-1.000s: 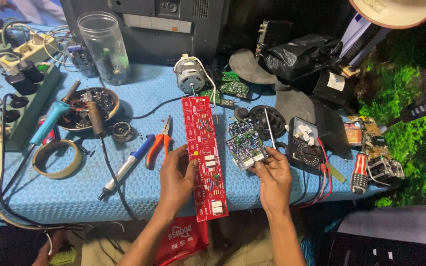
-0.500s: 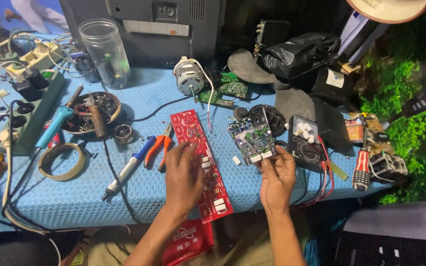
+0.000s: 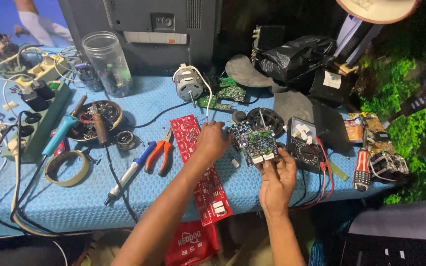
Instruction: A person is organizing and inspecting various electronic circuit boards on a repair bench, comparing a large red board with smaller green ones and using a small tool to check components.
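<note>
The long red circuit board [image 3: 200,170] now lies flat on the blue desk [image 3: 75,207], where a second ago the left hand [image 3: 212,142] held it raised on edge; that hand has let go and rests on the board's upper half, fingers loosely curled, reaching toward the small green circuit board [image 3: 255,144] just right of the red one. Whether its grip closes on anything I cannot tell, since the fingertips are hidden behind the knuckles. The right hand [image 3: 277,180] has kept its hold, pinching the green board's lower edge between thumb and fingers and tilting it up toward the camera. The attention appears to have passed from the red board to the green one, with both hands meeting at it. Left of the red board lie orange-handled pliers [image 3: 159,155] and a blue-and-white pen-like tool [image 3: 131,170]; farther left sit a roll of tape [image 3: 66,167] and a soldering iron [image 3: 60,135] with a blue handle. Above the red board stands a small electric motor [image 3: 188,83]. Right of the green board rest a multimeter [image 3: 305,143] and a red-handled screwdriver [image 3: 362,167].
</note>
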